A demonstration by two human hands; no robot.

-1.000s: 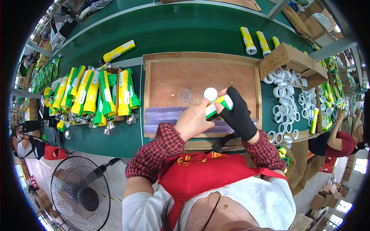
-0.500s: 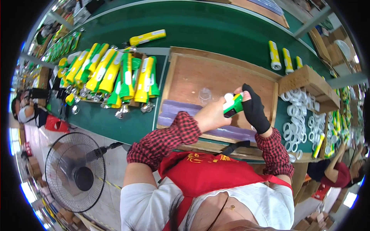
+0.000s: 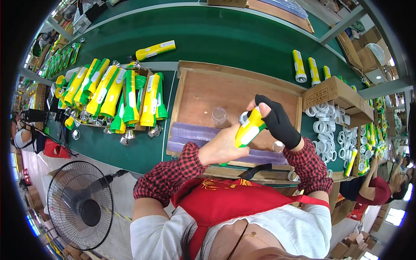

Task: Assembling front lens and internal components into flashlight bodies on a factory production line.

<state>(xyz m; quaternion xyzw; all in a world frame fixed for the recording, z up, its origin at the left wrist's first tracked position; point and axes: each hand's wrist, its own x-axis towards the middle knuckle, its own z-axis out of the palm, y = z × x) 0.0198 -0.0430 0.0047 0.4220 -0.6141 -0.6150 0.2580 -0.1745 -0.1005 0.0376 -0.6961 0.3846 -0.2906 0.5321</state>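
Note:
My left hand grips the body of a yellow and green torch above a shallow wooden tray. My right hand, in a black glove, pinches the torch's silver head end with its fingertips. A small clear plastic lens lies on the tray just left of the torch. A purple strip runs along the tray's near side under my hands.
A pile of yellow and green torches lies left of the tray on the green bench, silver reflector cones beside it. A cardboard box and white rings sit right. A floor fan stands lower left. Another person works at right.
The torch has turned so its yellow side now faces up instead of the white cap and green end. My view has swung left and both hands stay over the tray.

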